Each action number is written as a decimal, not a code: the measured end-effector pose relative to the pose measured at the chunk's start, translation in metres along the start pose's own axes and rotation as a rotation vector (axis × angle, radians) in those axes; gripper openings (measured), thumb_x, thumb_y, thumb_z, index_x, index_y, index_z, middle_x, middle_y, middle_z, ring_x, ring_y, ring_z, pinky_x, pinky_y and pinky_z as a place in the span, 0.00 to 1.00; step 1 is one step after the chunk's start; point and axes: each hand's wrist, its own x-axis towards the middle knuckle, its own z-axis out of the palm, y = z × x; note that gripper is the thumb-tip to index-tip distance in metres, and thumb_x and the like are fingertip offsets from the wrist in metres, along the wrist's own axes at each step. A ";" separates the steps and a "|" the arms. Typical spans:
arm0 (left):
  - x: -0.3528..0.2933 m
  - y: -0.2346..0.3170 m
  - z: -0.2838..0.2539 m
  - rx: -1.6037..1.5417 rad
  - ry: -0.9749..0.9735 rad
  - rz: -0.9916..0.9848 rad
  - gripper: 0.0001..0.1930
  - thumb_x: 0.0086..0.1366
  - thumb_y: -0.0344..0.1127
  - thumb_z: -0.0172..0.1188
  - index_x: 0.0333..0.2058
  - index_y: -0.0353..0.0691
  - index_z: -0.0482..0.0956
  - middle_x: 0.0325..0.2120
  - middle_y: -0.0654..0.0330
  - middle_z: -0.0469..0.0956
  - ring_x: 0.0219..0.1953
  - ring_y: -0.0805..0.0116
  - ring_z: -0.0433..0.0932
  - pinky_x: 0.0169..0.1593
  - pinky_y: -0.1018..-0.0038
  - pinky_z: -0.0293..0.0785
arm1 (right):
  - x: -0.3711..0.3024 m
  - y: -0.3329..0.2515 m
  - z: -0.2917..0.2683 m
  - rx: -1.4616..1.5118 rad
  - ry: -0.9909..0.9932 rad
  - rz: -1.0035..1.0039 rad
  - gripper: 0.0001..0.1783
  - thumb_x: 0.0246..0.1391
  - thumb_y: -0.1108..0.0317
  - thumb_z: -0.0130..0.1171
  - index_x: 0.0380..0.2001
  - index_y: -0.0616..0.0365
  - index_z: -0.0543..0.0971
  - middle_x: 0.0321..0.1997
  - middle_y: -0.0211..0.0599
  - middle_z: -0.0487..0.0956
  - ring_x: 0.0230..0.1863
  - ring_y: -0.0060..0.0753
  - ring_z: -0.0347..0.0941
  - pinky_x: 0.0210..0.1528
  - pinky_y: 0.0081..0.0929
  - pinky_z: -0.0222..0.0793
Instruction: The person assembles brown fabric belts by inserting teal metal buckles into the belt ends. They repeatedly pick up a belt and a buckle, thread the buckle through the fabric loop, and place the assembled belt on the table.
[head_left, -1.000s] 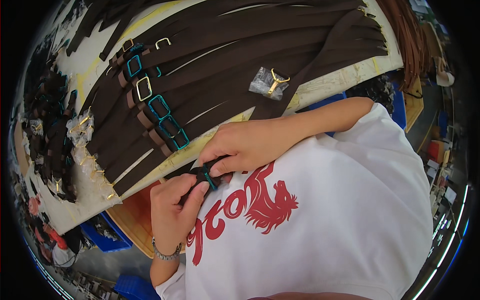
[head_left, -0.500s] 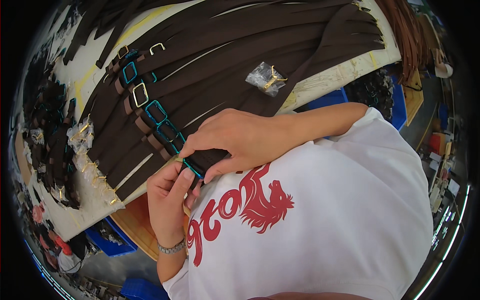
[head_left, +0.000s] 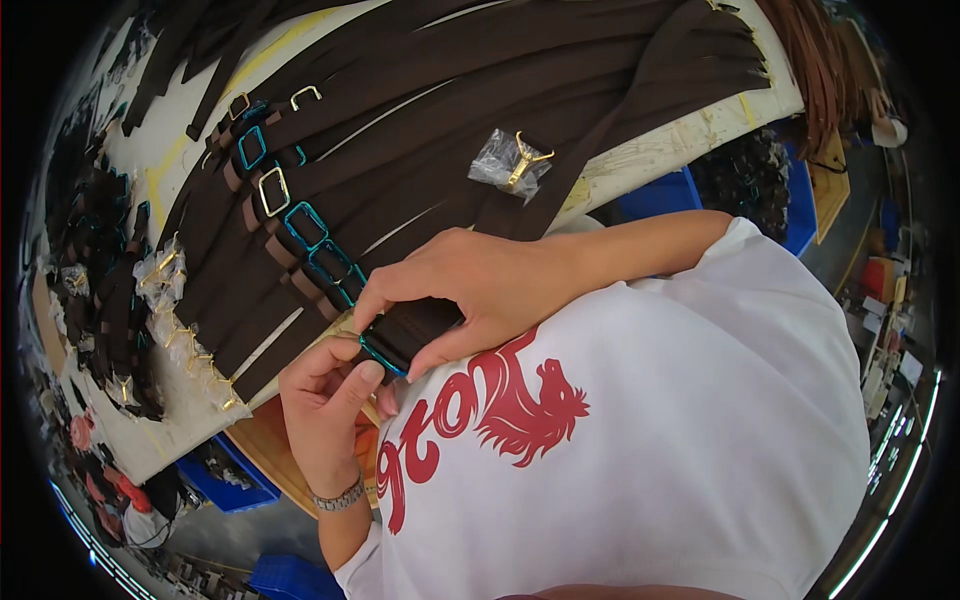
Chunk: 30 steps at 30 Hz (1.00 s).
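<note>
Close to my shirt, my left hand (head_left: 325, 390) pinches the end of a dark brown belt (head_left: 425, 318) between thumb and fingers, just below a teal-edged rectangular buckle (head_left: 383, 358). My right hand (head_left: 465, 285) arches over the same belt. Its fingertips touch one end of the buckle and its thumb presses near the other. Part of the belt is hidden under my right hand. Up and left of the hands lies a row of belt ends with teal-edged buckles (head_left: 306, 226) and a gold-coloured buckle (head_left: 273, 192).
Many brown belts (head_left: 500, 95) cover the pale table (head_left: 650, 170). A small clear bag with a gold-coloured metal piece (head_left: 515, 165) lies on them. More bagged gold pieces (head_left: 190, 345) line the left edge. Blue crates (head_left: 655, 200) stand beside the table.
My left hand has shifted slightly left and down, and its thumb has drawn back from the buckle. The bagged gold piece has slid a little left. My right hand stays nearly in place.
</note>
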 end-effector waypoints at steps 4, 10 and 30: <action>0.000 0.007 0.005 -0.046 -0.021 -0.067 0.05 0.69 0.19 0.65 0.42 0.27 0.82 0.30 0.54 0.84 0.21 0.73 0.78 0.24 0.79 0.71 | 0.001 -0.002 -0.005 -0.007 -0.032 0.035 0.31 0.52 0.59 0.80 0.56 0.58 0.82 0.53 0.42 0.87 0.51 0.52 0.85 0.53 0.39 0.81; 0.004 0.006 0.010 -0.156 -0.072 -0.197 0.02 0.69 0.21 0.64 0.38 0.28 0.82 0.29 0.59 0.83 0.17 0.79 0.69 0.20 0.82 0.61 | -0.005 -0.006 -0.006 0.098 -0.043 0.120 0.31 0.51 0.60 0.82 0.55 0.60 0.82 0.51 0.42 0.87 0.51 0.50 0.85 0.52 0.37 0.80; -0.009 0.018 0.026 0.261 0.052 -0.058 0.04 0.69 0.19 0.64 0.42 0.25 0.81 0.33 0.54 0.85 0.19 0.74 0.79 0.25 0.79 0.74 | -0.007 -0.005 -0.003 0.056 -0.018 0.090 0.27 0.51 0.64 0.81 0.52 0.61 0.83 0.49 0.40 0.87 0.51 0.42 0.86 0.51 0.33 0.78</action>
